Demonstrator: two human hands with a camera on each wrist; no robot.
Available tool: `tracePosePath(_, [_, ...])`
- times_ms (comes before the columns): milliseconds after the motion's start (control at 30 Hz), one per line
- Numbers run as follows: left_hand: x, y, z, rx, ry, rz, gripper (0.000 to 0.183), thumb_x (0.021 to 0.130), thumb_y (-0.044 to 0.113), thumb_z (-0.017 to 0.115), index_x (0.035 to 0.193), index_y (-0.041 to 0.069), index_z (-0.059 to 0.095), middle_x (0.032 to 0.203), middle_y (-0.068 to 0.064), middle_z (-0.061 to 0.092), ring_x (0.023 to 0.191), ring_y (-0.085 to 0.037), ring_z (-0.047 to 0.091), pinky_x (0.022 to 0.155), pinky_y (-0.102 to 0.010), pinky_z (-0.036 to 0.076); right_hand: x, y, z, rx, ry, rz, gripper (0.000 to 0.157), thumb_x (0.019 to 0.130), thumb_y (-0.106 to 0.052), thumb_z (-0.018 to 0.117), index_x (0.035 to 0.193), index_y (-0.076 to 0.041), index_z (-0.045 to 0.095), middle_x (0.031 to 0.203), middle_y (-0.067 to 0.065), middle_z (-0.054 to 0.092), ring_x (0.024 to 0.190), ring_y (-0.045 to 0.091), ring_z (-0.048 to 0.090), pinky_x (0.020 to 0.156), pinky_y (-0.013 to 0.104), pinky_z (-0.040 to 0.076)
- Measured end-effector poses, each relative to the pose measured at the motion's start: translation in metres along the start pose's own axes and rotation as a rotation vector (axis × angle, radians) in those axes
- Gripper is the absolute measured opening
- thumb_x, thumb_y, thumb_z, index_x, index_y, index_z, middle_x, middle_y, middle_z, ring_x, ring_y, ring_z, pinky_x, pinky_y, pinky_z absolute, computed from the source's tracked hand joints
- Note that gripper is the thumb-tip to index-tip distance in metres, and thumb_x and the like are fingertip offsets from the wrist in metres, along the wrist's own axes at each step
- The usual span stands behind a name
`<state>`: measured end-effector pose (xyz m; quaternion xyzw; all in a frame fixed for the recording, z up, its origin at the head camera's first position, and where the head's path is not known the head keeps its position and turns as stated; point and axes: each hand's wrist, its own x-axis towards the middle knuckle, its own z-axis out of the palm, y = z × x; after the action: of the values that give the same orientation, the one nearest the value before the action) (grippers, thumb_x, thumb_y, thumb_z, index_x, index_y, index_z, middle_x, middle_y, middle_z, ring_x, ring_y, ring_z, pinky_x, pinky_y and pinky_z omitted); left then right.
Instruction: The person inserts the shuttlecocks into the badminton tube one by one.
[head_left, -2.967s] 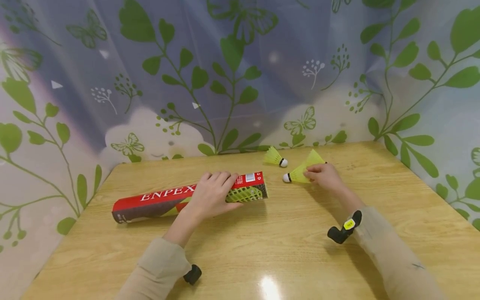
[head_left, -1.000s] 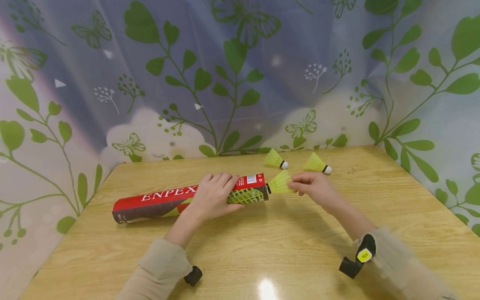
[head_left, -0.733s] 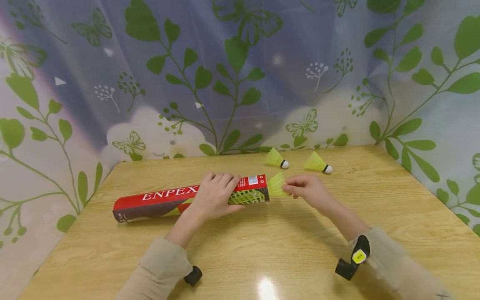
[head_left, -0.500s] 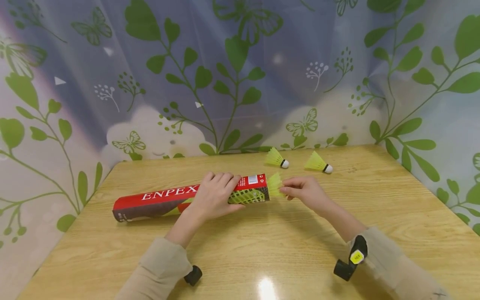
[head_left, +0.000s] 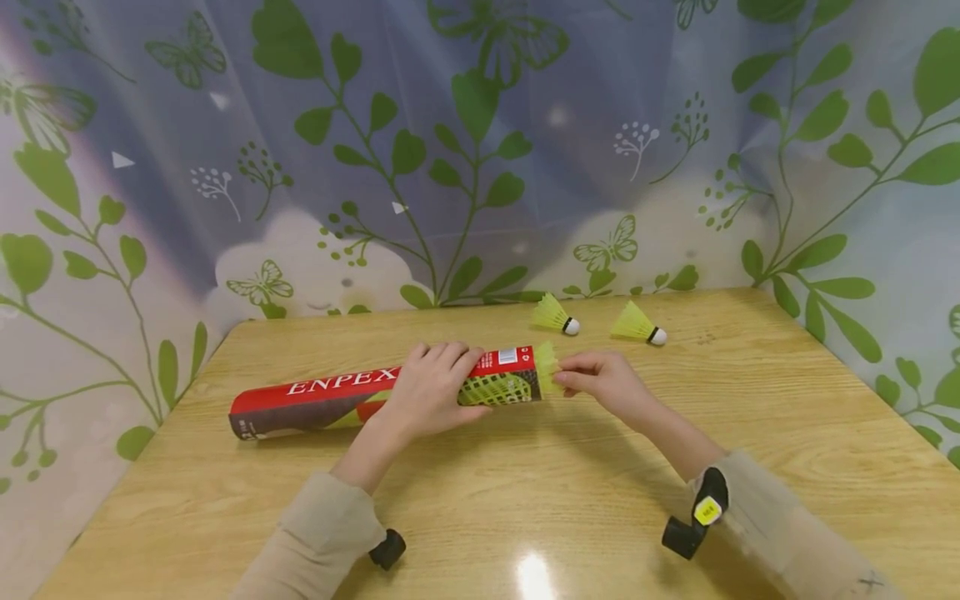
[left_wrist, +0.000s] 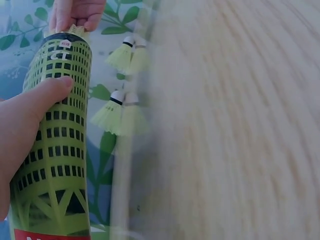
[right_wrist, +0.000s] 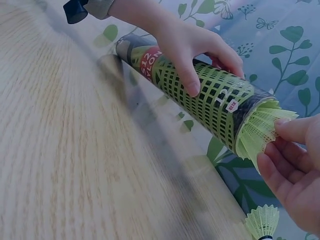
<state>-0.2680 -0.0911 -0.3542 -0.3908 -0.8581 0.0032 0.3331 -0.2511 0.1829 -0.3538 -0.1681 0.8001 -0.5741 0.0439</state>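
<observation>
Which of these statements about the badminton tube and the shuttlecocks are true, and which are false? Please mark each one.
1. The left hand grips the red tube, which lies on its side on the table. True.
2. The right hand pinches a yellow shuttlecock at the open end of the tube. True.
3. Three loose shuttlecocks lie on the table behind the hands. False: only two lie there, one and another.
4. The shuttlecock at the tube is fully hidden inside. False: its skirt sticks out of the opening.
5. The tube stands upright. False: it lies flat.
</observation>
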Motion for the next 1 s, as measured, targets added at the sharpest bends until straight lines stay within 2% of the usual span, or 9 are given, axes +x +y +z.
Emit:
tracePosePath(133, [0.003, 0.001, -0.006, -0.057, -0.101, -0.086, 0.074, 0.066, 0.058, 0.073, 0.122, 0.012, 0.056, 0.108, -0.005, 0.057, 0.096, -0.025, 0.056, 0.076, -0.04, 0.04, 0.001, -0.002, -0.001, 0.01, 0.014, 0.009, 0.033, 0.089, -0.012, 0.062, 0.113, 0.01, 0.061, 0.106, 0.018, 0.064, 0.079, 0.015, 0.064, 0.081, 0.04, 0.05])
tracePosePath(267, [0.006, 0.002, -0.01, -0.078, -0.145, -0.113, 0.074, 0.067, 0.056, 0.074, 0.124, 0.012, 0.056, 0.11, -0.005, 0.056, 0.097, -0.025, 0.055, 0.077, -0.041, 0.039, 0.001, -0.003, -0.001, 0.008, 0.017, 0.01, 0.034, 0.089, -0.012, 0.062, 0.114, 0.011, 0.06, 0.106, 0.018, 0.064, 0.078, 0.015, 0.064, 0.081, 0.041, 0.049])
tracePosePath(533, [0.007, 0.002, -0.011, -0.068, -0.171, -0.107, 0.074, 0.067, 0.057, 0.073, 0.124, 0.012, 0.056, 0.109, -0.004, 0.055, 0.098, -0.025, 0.055, 0.078, -0.04, 0.04, 0.003, -0.002, -0.001, 0.04, 0.022, 0.01, 0.031, 0.089, -0.006, 0.061, 0.113, 0.013, 0.06, 0.101, 0.017, 0.066, 0.075, 0.011, 0.064, 0.075, 0.031, 0.051])
tracePosePath(767, [0.008, 0.002, -0.011, -0.076, -0.189, -0.105, 0.075, 0.068, 0.056, 0.073, 0.124, 0.011, 0.055, 0.109, -0.005, 0.056, 0.098, -0.025, 0.055, 0.082, -0.042, 0.042, 0.004, 0.0, 0.001, 0.054, 0.03, -0.006, 0.031, 0.088, -0.005, 0.061, 0.112, 0.014, 0.059, 0.102, 0.02, 0.065, 0.074, 0.011, 0.064, 0.075, 0.032, 0.052])
tracePosePath(1000, [0.009, 0.002, -0.012, -0.058, -0.209, -0.111, 0.074, 0.068, 0.057, 0.073, 0.125, 0.011, 0.055, 0.11, -0.004, 0.056, 0.099, -0.024, 0.056, 0.081, -0.042, 0.043, 0.003, 0.001, 0.005, 0.0, 0.055, -0.026, 0.03, 0.089, -0.008, 0.061, 0.111, 0.012, 0.061, 0.104, 0.021, 0.064, 0.077, 0.015, 0.065, 0.076, 0.034, 0.052])
